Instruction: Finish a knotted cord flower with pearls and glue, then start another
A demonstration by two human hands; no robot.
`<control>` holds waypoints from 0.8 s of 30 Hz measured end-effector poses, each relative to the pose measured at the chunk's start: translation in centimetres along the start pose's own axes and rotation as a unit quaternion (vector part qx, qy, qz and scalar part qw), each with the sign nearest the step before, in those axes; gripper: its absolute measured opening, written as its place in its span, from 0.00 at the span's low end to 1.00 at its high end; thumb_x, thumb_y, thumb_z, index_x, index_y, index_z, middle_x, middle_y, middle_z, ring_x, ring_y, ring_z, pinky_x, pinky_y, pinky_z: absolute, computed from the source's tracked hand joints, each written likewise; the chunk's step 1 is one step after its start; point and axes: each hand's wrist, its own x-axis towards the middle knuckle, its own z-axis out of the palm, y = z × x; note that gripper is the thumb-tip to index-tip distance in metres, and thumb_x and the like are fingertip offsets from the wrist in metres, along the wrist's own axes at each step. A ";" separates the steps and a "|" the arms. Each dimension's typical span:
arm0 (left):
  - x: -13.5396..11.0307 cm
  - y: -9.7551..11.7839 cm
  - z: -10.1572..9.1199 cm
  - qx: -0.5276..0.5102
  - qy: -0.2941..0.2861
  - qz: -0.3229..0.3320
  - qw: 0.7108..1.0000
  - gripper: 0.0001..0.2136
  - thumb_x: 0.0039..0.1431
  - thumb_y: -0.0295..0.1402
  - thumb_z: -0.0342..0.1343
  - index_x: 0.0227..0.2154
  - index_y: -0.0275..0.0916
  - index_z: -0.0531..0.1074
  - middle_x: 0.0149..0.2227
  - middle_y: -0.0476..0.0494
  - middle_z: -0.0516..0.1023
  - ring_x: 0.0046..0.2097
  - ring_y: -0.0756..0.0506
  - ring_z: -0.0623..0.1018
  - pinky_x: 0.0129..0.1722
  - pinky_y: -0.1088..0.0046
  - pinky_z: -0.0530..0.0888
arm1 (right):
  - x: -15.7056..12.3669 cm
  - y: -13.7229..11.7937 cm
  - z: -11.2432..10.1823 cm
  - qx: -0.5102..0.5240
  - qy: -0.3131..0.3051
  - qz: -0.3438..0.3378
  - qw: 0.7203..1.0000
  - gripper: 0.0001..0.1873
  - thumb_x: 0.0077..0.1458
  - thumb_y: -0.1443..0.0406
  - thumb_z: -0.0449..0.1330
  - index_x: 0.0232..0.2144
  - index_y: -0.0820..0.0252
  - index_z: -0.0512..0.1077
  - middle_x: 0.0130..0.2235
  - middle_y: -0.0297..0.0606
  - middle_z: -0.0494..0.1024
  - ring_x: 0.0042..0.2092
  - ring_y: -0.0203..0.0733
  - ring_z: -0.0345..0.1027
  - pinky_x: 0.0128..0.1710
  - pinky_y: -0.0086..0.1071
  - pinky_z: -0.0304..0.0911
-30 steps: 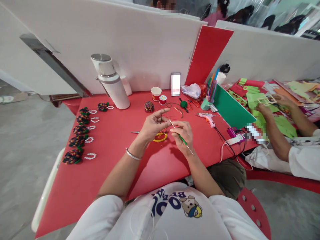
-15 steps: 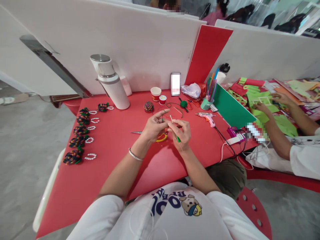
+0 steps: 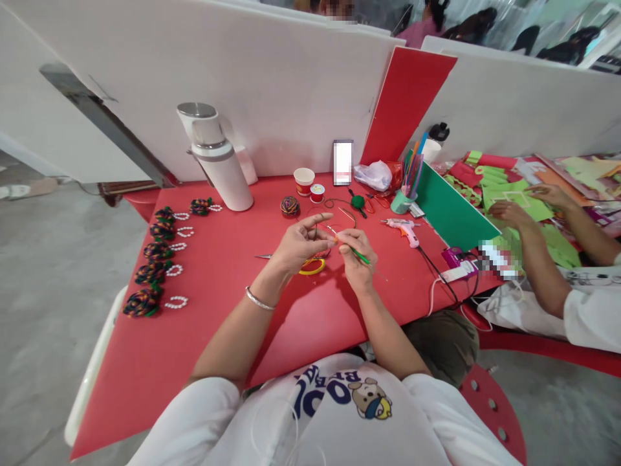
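Observation:
A crochet hook (image 3: pixel 360 257) with a green handle is pinched in my right hand (image 3: pixel 358 270), its thin metal tip pointing at my left fingers. My left hand (image 3: pixel 294 247) has dark yarn (image 3: pixel 317 224) over its raised index finger, while the thumb and lower fingers pinch close to the hook. The small piece between the hands is mostly hidden. Under my left hand lie scissors (image 3: pixel 313 266) with yellow handles. A multicoloured yarn ball (image 3: pixel 290 206) rests just beyond, and a green yarn bundle (image 3: pixel 358 202) lies farther right.
Several dark, multicoloured yarn pieces (image 3: pixel 143 301) with white bead loops line the table's left side. Behind stand a white thermos (image 3: pixel 223 175), a paper cup (image 3: pixel 304 182) and a phone (image 3: pixel 343 163). A pink glue gun (image 3: pixel 404 230) lies right. A co-worker's hands (image 3: pixel 514 213) handle green sheets.
My right hand has moved slightly right and turned, so the hook now lies flatter, with its handle pointing right. My left hand stays nearly in place.

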 end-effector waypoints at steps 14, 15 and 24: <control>0.2 -0.3 0.0 0.086 0.025 0.035 0.995 0.40 0.43 0.27 0.72 0.63 0.30 0.68 0.27 0.49 0.81 0.25 0.52 0.76 0.28 0.77 0.72 | -0.1 -0.6 -0.2 -0.042 0.034 0.032 0.998 0.12 0.66 0.56 0.61 0.43 0.52 0.82 0.41 0.38 0.78 0.44 0.40 0.75 0.44 0.35 0.74; 0.2 -0.3 0.1 0.090 0.024 0.034 0.995 0.41 0.43 0.27 0.72 0.63 0.30 0.67 0.27 0.49 0.81 0.25 0.52 0.76 0.28 0.77 0.72 | -0.1 -0.7 -0.3 -0.042 0.032 0.033 0.998 0.12 0.67 0.56 0.61 0.42 0.52 0.82 0.40 0.39 0.78 0.43 0.40 0.75 0.43 0.35 0.74; 0.1 -0.2 0.1 0.085 0.003 0.032 0.996 0.44 0.43 0.25 0.70 0.67 0.32 0.64 0.26 0.51 0.80 0.26 0.52 0.77 0.29 0.78 0.73 | -0.2 -1.3 -0.7 -0.009 -0.020 0.071 0.997 0.14 0.67 0.56 0.59 0.42 0.54 0.82 0.41 0.40 0.81 0.40 0.41 0.77 0.43 0.39 0.76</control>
